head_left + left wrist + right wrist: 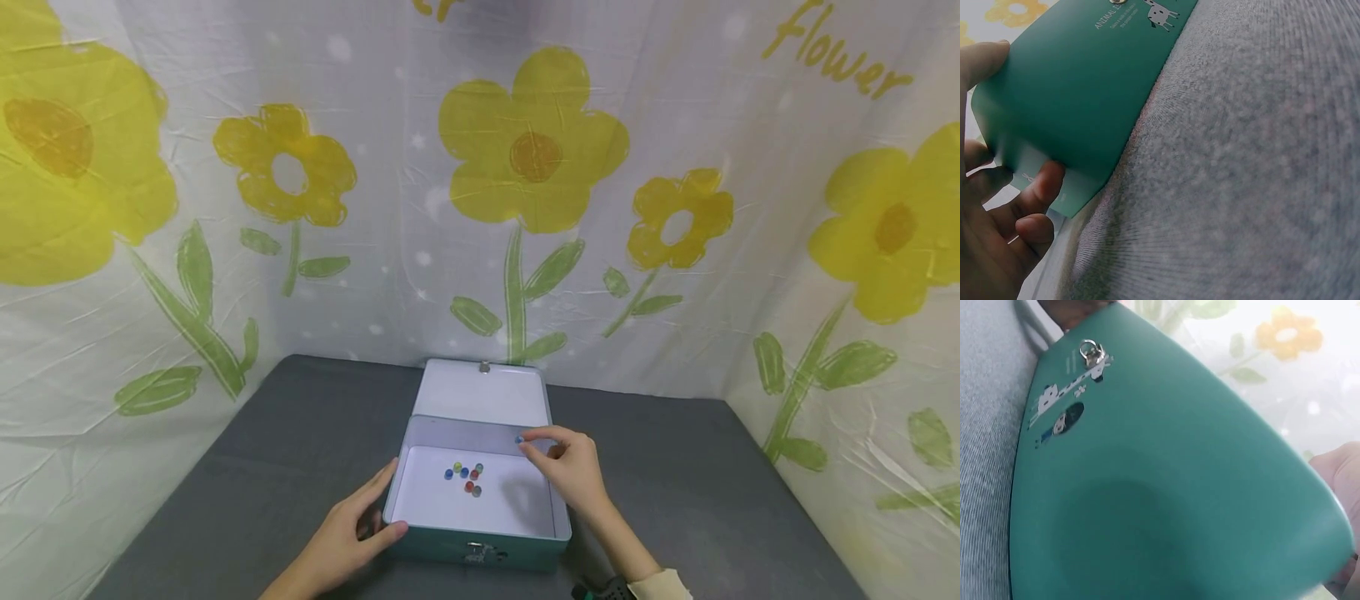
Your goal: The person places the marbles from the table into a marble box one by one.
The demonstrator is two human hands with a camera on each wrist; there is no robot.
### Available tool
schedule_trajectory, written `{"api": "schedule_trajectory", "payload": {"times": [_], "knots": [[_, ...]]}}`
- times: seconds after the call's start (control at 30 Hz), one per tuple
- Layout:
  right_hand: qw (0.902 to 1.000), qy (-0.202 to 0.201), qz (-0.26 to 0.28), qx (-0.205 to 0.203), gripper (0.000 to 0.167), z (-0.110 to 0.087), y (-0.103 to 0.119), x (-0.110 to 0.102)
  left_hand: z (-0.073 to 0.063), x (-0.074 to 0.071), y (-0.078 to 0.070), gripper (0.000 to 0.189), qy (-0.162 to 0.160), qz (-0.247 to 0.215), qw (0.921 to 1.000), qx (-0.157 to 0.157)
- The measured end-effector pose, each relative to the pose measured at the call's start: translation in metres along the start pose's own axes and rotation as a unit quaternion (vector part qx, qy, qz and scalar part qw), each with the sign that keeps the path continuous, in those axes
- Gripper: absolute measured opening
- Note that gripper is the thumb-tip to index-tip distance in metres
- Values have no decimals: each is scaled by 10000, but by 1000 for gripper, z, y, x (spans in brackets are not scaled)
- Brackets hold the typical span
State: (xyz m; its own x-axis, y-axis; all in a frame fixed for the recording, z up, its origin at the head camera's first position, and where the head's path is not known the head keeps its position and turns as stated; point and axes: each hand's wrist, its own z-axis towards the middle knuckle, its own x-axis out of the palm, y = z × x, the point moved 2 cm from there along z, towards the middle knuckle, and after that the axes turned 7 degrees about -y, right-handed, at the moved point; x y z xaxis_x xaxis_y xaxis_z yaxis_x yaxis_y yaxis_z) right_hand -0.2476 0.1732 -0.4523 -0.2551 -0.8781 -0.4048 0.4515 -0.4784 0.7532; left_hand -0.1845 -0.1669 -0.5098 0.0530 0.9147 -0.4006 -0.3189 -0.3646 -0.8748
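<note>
A green metal tin box (431,543) with a white inside stands on the table, its hinged lid (483,392) laid back. My right hand (573,471) pinches a small blue marble (519,439) between thumb and index finger, above the right rear of the box. Several glass marbles, blue, red, yellow-green and greyish, lie grouped on the white floor of the box. My left hand (341,533) grips the box at its front left corner, thumb on the front rim and fingers along the left side. In the left wrist view its lower fingers (1041,187) are bent against the green wall.
A dark grey cloth (300,450) covers the table around the box. Behind and at both sides hangs a white curtain (405,250) printed with yellow flowers. A metal clasp (1091,355) sticks out from the box's front.
</note>
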Motion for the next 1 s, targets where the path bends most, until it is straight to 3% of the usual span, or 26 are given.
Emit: {"api": "schedule_trajectory", "payload": {"times": [0.3,0.47,0.6,0.8,1.0], "knots": [[9986,76,82,-509,14,4,8,16,-1,1,2,81,-13,30,10000,-3],[9974,114,83,-704,11,8,12,21,0,1,4,82,-29,138,9998,-162],[9974,192,4,-693,11,11,15,24,1,0,4,83,-12,156,9994,-296],[9978,339,-79,-559,11,12,18,30,0,0,2,81,-5,111,9999,-77],[9975,455,-182,-506,11,14,19,35,0,0,2,82,11,107,9996,-245]]}}
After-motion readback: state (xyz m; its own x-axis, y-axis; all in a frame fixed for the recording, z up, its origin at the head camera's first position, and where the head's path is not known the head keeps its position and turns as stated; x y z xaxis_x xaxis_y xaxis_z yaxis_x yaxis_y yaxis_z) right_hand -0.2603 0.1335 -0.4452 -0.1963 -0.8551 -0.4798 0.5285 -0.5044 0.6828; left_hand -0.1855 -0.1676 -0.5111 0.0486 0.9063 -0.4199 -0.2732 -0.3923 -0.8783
